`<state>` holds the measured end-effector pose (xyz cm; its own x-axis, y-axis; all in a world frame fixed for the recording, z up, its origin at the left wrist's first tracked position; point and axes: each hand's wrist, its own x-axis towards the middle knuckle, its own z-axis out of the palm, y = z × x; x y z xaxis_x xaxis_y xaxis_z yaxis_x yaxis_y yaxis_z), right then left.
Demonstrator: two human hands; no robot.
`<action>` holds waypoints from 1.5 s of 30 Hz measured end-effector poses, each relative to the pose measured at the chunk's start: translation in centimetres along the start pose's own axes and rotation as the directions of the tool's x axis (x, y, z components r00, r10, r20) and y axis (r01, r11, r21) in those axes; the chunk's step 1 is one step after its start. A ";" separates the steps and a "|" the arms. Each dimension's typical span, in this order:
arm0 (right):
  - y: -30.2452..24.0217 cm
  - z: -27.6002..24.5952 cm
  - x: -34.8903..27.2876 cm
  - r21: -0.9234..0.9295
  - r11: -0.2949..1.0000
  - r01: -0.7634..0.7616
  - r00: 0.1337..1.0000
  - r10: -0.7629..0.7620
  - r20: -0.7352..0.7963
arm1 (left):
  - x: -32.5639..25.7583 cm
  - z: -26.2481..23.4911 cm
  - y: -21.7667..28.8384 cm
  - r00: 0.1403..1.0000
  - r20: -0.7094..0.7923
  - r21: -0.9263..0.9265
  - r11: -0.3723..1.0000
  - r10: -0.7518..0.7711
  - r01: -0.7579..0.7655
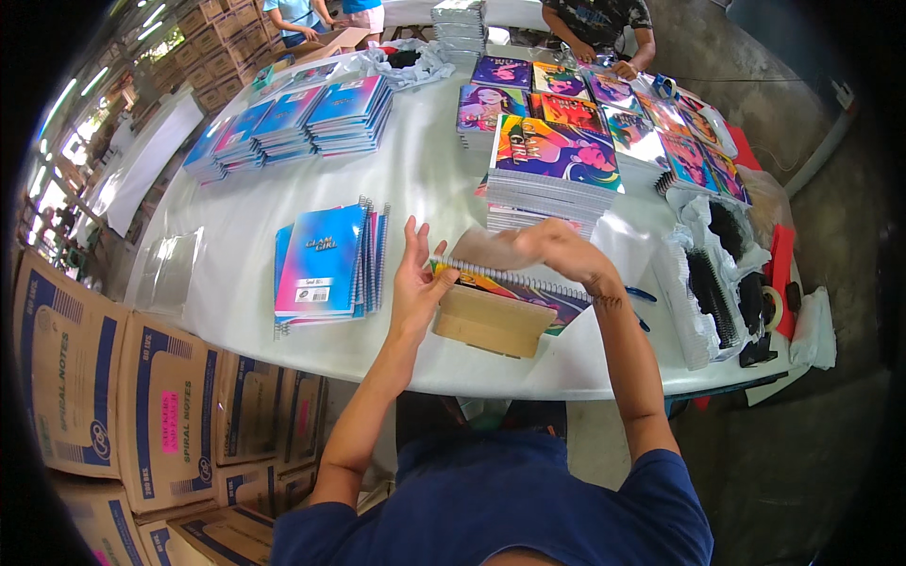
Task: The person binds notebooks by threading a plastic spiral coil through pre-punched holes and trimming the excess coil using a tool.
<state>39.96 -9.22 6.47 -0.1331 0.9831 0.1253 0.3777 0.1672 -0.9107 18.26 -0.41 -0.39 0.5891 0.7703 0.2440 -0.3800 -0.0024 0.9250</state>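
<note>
A spiral notebook (498,319) stands tilted in front of me near the table's edge, its metal coil uppermost. Brown board faces me, and a colorful cover shows beside it. My left hand (420,283) steadies its left corner, the thumb over the edge and the other fingers raised. Just above the coil, my right hand (562,247) is bent at the wrist, its fingers smeared by motion; whether they hold anything is unclear. Behind it rises a tall stack of colorful notebooks (555,156). Left of my hands lies a small pile of blue and pink spiral notebooks (326,259).
More blue notebook stacks (349,104) stand at the far left. Black coils in white wrapping (703,283), a tape roll (772,307) and a blue pen (641,294) lie to the right. Cartons (165,410) are piled at lower left. Another person (604,28) works across the table.
</note>
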 end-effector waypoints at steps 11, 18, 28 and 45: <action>1.3 -0.7 -0.7 -0.243 0.969 -0.045 0.996 0.025 -0.084 | 2.1 -2.7 0.0 0.941 0.335 0.163 0.987 -0.051 -0.004; 7.3 0.2 -8.5 -0.735 0.622 -0.270 0.921 -0.056 -0.386 | 4.8 -0.7 8.2 0.980 0.198 0.308 0.948 0.021 -0.083; 12.3 -0.3 -20.3 -0.693 0.287 -0.661 0.696 -0.110 -0.709 | -2.9 3.8 8.2 0.739 0.673 0.595 0.611 -0.025 -0.521; -3.6 10.8 -15.1 -0.450 0.855 -0.257 0.832 -0.041 -0.554 | -4.7 7.5 1.5 0.798 0.539 0.807 0.105 0.268 -0.581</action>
<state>30.71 -25.47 3.65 0.3811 0.8519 0.3593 0.7694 -0.0768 -0.6341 20.27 -8.81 2.02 0.7531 0.2705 0.5997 0.1936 -0.9623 0.1909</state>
